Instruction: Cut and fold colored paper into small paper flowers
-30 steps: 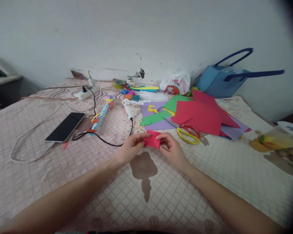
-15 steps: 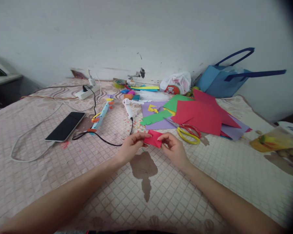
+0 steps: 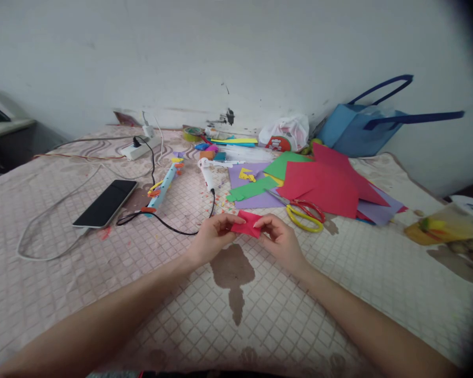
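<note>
A small piece of red paper [image 3: 247,224] is held between both hands, above the patterned tablecloth. My left hand [image 3: 215,237] pinches its left side, thumb on top. At its right side my right hand [image 3: 280,240] grips it between thumb and fingers. Scissors [image 3: 304,218] with one red and one yellow handle lie just beyond my right hand. Past my left hand is a white hot glue gun [image 3: 207,176] with a black cord. The fingertips under the paper are partly hidden.
Red sheets [image 3: 323,186], a green strip [image 3: 254,189] and purple paper lie at the right. A phone [image 3: 105,203] on a cable and a light-blue decorated strip [image 3: 163,189] are at the left. Behind stand a power strip [image 3: 141,149] and a blue bag [image 3: 352,128]; a plastic cup [image 3: 443,226] lies far right.
My left thumb has slid slightly further right over the red paper, and the paper has shifted a little. Everything else stays where it was.
</note>
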Demonstrator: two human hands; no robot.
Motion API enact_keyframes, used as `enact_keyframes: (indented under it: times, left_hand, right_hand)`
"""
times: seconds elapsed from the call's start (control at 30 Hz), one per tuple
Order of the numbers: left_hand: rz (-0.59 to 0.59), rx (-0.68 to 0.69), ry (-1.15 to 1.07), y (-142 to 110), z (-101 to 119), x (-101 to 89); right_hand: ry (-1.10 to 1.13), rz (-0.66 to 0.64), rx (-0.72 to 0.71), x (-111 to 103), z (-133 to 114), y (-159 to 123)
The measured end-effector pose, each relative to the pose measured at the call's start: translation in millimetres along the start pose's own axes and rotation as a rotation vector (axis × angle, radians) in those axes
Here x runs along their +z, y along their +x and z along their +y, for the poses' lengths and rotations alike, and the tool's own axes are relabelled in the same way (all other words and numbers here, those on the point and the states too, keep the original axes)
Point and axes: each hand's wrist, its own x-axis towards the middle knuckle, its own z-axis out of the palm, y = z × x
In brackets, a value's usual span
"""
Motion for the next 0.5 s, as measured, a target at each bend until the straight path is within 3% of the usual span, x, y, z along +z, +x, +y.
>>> enact_keyframes:
  times: [0.3,0.5]
  left_hand:
    - [-0.007,0.033,0.056,-2.5,1.3,2.7]
    - [0.026,0.064,0.105,-2.7,4.1,1.7]
  right_hand:
    - [-0.208,0.0,-0.133,2.5,-7.2,-1.1]
    - [-0.127,-0.001,-0.08,2.6,-4.0,-1.8]
